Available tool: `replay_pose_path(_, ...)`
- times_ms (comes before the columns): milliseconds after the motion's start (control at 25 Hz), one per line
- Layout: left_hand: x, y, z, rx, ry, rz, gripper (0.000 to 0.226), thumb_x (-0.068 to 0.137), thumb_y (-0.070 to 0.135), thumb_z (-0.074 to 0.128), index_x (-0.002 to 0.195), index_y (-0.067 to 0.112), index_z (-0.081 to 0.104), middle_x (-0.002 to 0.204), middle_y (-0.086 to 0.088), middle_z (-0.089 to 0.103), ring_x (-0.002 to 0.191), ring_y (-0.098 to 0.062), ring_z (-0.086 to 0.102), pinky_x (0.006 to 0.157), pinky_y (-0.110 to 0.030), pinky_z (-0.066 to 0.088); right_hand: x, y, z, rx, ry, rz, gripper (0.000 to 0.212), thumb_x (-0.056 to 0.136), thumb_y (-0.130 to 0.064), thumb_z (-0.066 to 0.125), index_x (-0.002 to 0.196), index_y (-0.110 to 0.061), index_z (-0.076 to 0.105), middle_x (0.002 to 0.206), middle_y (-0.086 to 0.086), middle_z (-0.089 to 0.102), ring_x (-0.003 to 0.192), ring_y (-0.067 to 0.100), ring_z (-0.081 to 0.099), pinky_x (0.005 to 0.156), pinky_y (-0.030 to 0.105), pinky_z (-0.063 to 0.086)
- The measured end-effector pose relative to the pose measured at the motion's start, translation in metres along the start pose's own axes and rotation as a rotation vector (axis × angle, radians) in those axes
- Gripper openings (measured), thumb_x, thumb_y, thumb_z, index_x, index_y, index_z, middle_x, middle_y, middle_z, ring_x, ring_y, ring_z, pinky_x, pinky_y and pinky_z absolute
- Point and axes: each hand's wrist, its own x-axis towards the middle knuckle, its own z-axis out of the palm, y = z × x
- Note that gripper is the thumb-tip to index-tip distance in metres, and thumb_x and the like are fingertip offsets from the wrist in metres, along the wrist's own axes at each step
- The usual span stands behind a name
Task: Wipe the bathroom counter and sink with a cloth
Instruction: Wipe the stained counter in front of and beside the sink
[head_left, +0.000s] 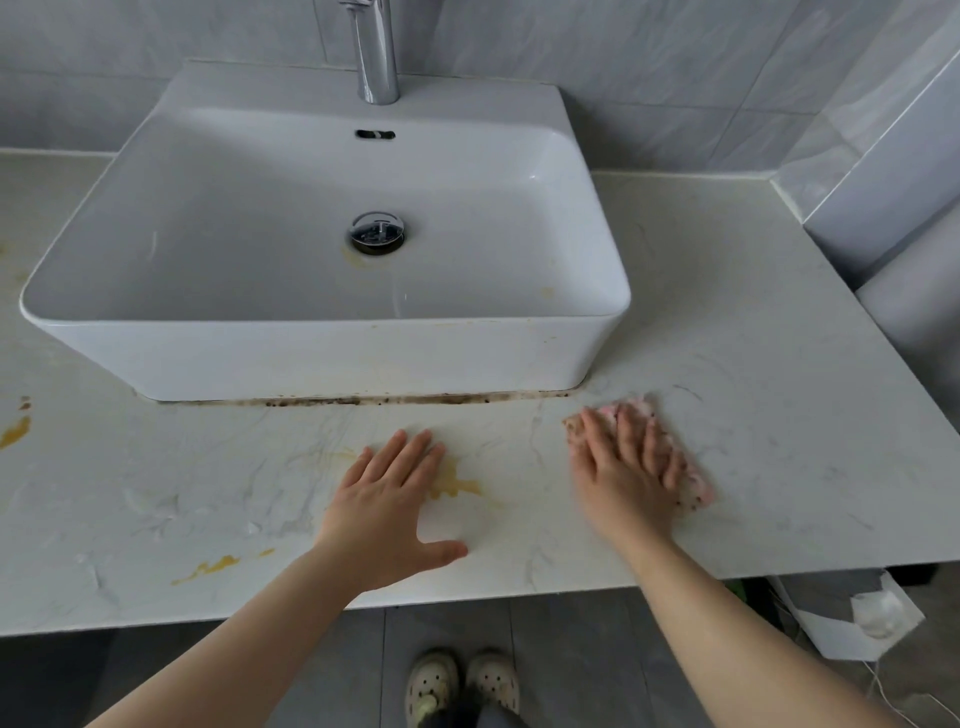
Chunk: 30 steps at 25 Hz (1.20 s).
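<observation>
A white rectangular sink stands on a pale marble counter, with a chrome tap behind it and a drain plug in the basin. My right hand presses flat with straight fingers on a pink cloth, just right of the sink's front corner. Flat on the counter before the sink rests my left hand, holding nothing. A yellow stain lies by its fingertips. Dark grime lines the sink's front base.
More yellow stains lie at the counter's front left and far left edge. A grey tiled wall rises behind, and a tiled ledge juts in at the right. Below the counter's front edge are my shoes and crumpled paper.
</observation>
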Motion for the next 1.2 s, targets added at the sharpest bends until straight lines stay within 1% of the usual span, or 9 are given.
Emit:
replay_pose_path(120,0.001,0.003,-0.003,-0.016,-0.009,-0.024,0.116,0.048,0.085,0.013,0.148,0.028,-0.002,0.155,0.01,-0.013,0.139,-0.009,-0.019,0.11,-0.03,-0.014,-0.012,-0.038,0.008,0.024,0.05,-0.235,0.056,0.094,-0.055,0.004,0.147,-0.042,0.013,0.158,-0.004,0.0,0.146,0.03,0.0,0.114,0.048,-0.01)
replay_pose_path(240,0.002,0.005,-0.006,0.01,-0.042,-0.031,0.118,0.046,0.086,0.012,0.148,0.028,-0.005,0.154,0.011,-0.016,0.135,-0.007,-0.024,0.109,-0.03,-0.014,-0.024,-0.013,0.018,-0.112,0.102,-0.491,0.053,0.1,-0.047,0.004,0.139,-0.034,0.038,0.147,-0.003,0.039,0.134,0.031,0.04,0.108,0.048,0.014)
replay_pose_path(320,0.003,0.008,-0.008,0.007,-0.056,-0.037,0.12,0.045,0.086,0.012,0.148,0.027,-0.006,0.151,0.011,-0.02,0.13,-0.005,-0.027,0.109,-0.029,-0.014,-0.013,0.025,0.011,-0.155,0.134,-0.39,0.047,0.1,-0.046,0.01,0.135,-0.035,0.04,0.14,-0.005,0.05,0.129,0.028,0.047,0.107,0.049,0.022)
replay_pose_path(400,0.002,0.01,-0.01,0.011,-0.076,-0.043,0.123,0.043,0.088,0.013,0.148,0.026,-0.007,0.148,0.013,-0.023,0.129,-0.004,-0.027,0.109,-0.03,-0.013,-0.008,0.056,0.005,-0.108,0.205,-0.248,0.044,0.097,-0.048,0.019,0.133,-0.035,0.042,0.137,-0.003,0.053,0.13,0.026,0.041,0.104,0.051,0.022)
replay_pose_path(520,0.003,0.012,-0.01,-0.032,-0.075,-0.047,0.143,0.027,0.101,0.006,0.148,0.026,-0.005,0.149,0.013,-0.021,0.129,-0.004,-0.027,0.11,-0.03,-0.012,-0.033,0.056,0.01,-0.053,0.202,-0.143,0.054,0.097,-0.05,0.011,0.135,-0.032,0.045,0.137,0.0,0.053,0.129,0.032,0.044,0.104,0.053,0.016)
replay_pose_path(760,0.003,0.012,-0.01,-0.042,-0.075,-0.06,0.144,0.023,0.1,-0.007,0.148,0.027,-0.006,0.148,0.015,-0.021,0.131,-0.004,-0.025,0.113,-0.032,-0.009,-0.055,0.013,0.02,-0.02,0.109,-0.382,0.052,0.1,-0.048,0.007,0.135,-0.034,0.044,0.145,-0.005,0.041,0.134,0.029,0.039,0.109,0.051,0.009)
replay_pose_path(880,0.003,0.012,-0.009,-0.027,-0.072,-0.057,0.142,0.025,0.099,-0.006,0.148,0.029,-0.004,0.154,0.012,-0.015,0.14,-0.009,-0.018,0.114,-0.033,-0.007,-0.032,0.036,0.017,-0.117,0.162,-0.357,0.058,0.095,-0.054,-0.006,0.143,-0.043,0.025,0.152,-0.008,0.019,0.141,0.028,0.022,0.11,0.048,-0.005)
replay_pose_path(1040,0.003,0.006,-0.009,0.016,-0.075,-0.029,0.138,0.027,0.097,-0.007,0.148,0.029,-0.004,0.155,0.012,-0.013,0.141,-0.01,-0.016,0.114,-0.038,-0.007,-0.032,0.015,0.014,-0.074,0.172,-0.004,0.066,0.089,-0.055,-0.004,0.146,-0.039,0.026,0.154,-0.001,0.024,0.142,0.033,0.021,0.107,0.059,0.001)
replay_pose_path(1200,0.004,-0.003,-0.012,0.06,-0.114,0.016,0.135,0.03,0.097,0.001,0.147,0.031,-0.006,0.155,0.012,-0.013,0.136,-0.004,-0.02,0.111,-0.043,-0.014,-0.061,-0.016,0.02,-0.017,0.058,-0.177,0.052,0.099,-0.048,0.008,0.136,-0.032,0.04,0.139,0.005,0.051,0.129,0.036,0.045,0.106,0.057,0.012)
